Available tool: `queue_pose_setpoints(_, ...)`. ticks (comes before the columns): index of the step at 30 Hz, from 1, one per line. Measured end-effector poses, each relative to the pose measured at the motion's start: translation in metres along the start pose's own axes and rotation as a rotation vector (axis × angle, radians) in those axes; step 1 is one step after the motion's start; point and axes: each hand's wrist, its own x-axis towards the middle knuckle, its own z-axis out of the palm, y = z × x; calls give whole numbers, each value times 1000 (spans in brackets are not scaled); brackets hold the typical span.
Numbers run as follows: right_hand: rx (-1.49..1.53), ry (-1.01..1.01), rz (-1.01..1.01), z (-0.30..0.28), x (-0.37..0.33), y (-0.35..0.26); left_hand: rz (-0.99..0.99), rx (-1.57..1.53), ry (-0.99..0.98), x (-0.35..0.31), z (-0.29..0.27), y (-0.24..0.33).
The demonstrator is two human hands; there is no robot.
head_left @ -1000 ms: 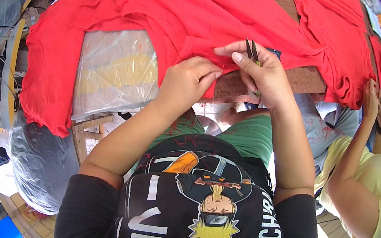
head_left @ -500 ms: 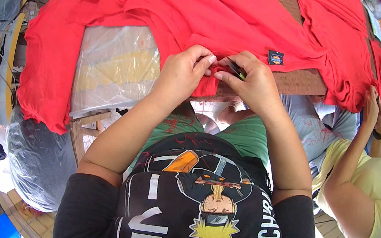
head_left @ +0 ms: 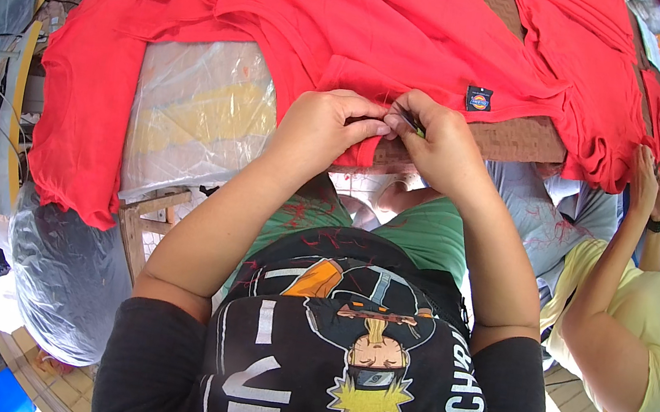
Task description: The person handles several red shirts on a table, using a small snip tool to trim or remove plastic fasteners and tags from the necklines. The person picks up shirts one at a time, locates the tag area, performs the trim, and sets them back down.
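A red garment (head_left: 359,14) with a dark label (head_left: 478,99) is spread over the table, its near edge hanging beneath my hands. My left hand (head_left: 326,127) is closed in a pinch at that edge, its fingertips meeting those of my right hand; what it pinches is hidden. My right hand (head_left: 440,141) is closed around a small dark tool with a yellow-green part (head_left: 419,131), which looks like thread snips, mostly covered by the fingers. A fine red thread stands up just above the fingertips.
A plastic-wrapped bundle (head_left: 198,118) sits left of my hands, and a large plastic-covered bundle (head_left: 58,285) stands lower left. The brown tabletop (head_left: 515,140) shows at right. Nearby a person in a yellow shirt (head_left: 627,327) handles more red fabric. Red thread scraps lie on my green trousers.
My left hand has moved slightly right, so its fingertips now meet my right hand's. The red fabric that showed between the hands is now covered. The label has shifted slightly.
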Motion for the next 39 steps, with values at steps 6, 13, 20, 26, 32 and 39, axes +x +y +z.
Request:
queue_pose_setpoints(6,-194,-27,-28,-12,-2,-16,-67,89,-17,2,-3,7)
queue_pose_setpoints(13,-163,-100,-119,-44,-7,-13,-173,-116,-76,6,-10,3)
queue_pose_setpoints(20,-173,-223,-139,-46,-4,-13,-173,-186,-120,7,-13,0)
queue_pose_setpoints(26,-194,-212,-198,-41,2,-17,-177,-178,-135,8,-12,-2)
queue_pose_setpoints(32,-273,-245,-199,-35,10,-19,-174,-153,-118,7,-12,2)
queue_pose_setpoints(39,-360,-309,-163,-34,12,-24,-136,-32,-60,6,-7,2)
